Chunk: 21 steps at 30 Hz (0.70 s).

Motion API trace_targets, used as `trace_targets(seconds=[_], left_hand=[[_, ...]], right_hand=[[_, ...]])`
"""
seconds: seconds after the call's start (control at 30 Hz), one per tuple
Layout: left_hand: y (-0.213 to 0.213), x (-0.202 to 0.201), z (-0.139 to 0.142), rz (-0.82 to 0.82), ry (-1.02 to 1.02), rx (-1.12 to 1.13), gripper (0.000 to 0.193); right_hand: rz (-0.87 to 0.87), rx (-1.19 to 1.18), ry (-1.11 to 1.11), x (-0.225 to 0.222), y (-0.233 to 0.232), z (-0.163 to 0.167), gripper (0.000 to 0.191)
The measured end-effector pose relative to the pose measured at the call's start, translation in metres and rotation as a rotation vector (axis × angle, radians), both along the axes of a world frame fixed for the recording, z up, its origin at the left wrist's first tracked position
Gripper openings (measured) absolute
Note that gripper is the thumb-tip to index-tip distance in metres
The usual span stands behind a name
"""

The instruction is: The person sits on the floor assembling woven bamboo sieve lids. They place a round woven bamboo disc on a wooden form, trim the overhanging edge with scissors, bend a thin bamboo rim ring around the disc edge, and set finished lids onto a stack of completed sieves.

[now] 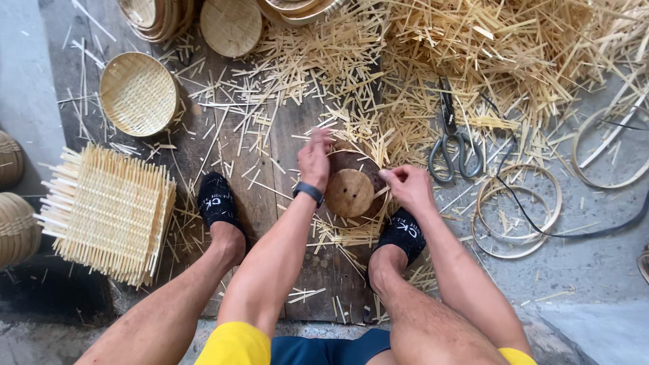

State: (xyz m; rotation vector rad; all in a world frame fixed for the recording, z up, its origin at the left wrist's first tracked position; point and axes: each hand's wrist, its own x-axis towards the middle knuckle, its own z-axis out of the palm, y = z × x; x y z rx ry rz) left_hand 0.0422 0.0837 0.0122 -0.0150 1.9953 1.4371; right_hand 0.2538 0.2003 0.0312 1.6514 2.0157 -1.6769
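Bamboo is seen almost everywhere on the floor. At the far left, part of a rounded woven basket (15, 230) is cut by the frame edge, and just beside it a stack of square woven mats (108, 213) with protruding strip ends is laid on the dark plank (270, 142). Above the stack, a finished round woven tray (138, 93) is set on the plank, with more trays (230, 26) piled along the top edge. A foot in a black sock (218, 201) is planted right of the mats.

In the middle, the left hand (315, 159) is raised with its fingers bent over the far rim of a thin bamboo hoop (351, 157); whether the rim is actually pinched cannot be told. The hoop is fitted around a round wooden mould (349, 192), which stands on the plank between the two feet. The right hand (407, 185) is closed narrowly, fingertips pinched on the hoop's right edge.

Further right, grey-handled shears (454, 145) are laid among the heap of cut bamboo strips (487, 54). Loose bamboo rings (517, 209) are stacked on the concrete, crossed by a black cable (595, 230).
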Motion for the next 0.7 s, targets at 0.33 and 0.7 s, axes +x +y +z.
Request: trace_targets(seconds=[0.33,0.7], left_hand=[[-0.020,-0.010,0.001,-0.605,0.740,-0.100,0.035],[-0.045,-0.032,0.015,-0.116,0.168,-0.401,0.045]], right_hand=[[-0.153,-0.206,0.191,0.019,-0.027,-0.010,0.016],[-0.762,-0.429,0.510,0.033,0.013,0.047,0.045]])
